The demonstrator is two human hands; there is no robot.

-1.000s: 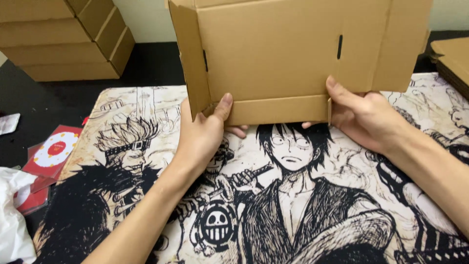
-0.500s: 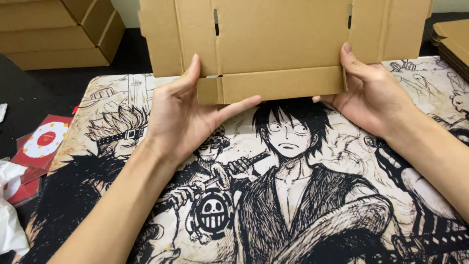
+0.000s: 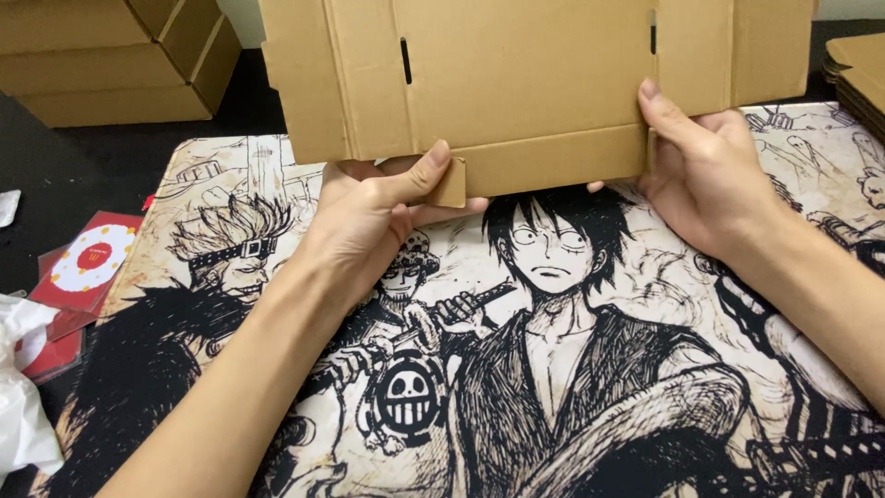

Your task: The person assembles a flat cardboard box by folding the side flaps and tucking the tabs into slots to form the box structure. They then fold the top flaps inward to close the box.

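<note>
Brown corrugated cardboard is what both sets of fingers are gripping: a flat, unfolded box blank (image 3: 525,83) with creases and two narrow slots, held upright at its lower edge. The left hand (image 3: 369,217) pinches the bottom flap near its left end, thumb (image 3: 419,175) laid across the front face and the other fingers tucked behind, just beside a small tab (image 3: 452,183) that juts down from the fold. The right hand (image 3: 710,171) clasps the other end of the same flap, its thumb (image 3: 659,115) pressed flat up the front along a vertical crease while the remaining fingers curl out of sight behind the board. Below the knuckles, beneath both wrists and forearms, lies a large desk mat (image 3: 553,369) printed with black-and-cream comic drawings. Out beyond the left hand, past the mat's edge on the dark table, rest red cards with a pale round mark (image 3: 88,263) and a crumpled white plastic bag (image 3: 23,406). Farther off, above the left hand, sit stacked cardboard boxes (image 3: 120,55); beyond the right hand, more flat cardboard sheets (image 3: 857,74) lie at the edge.
</note>
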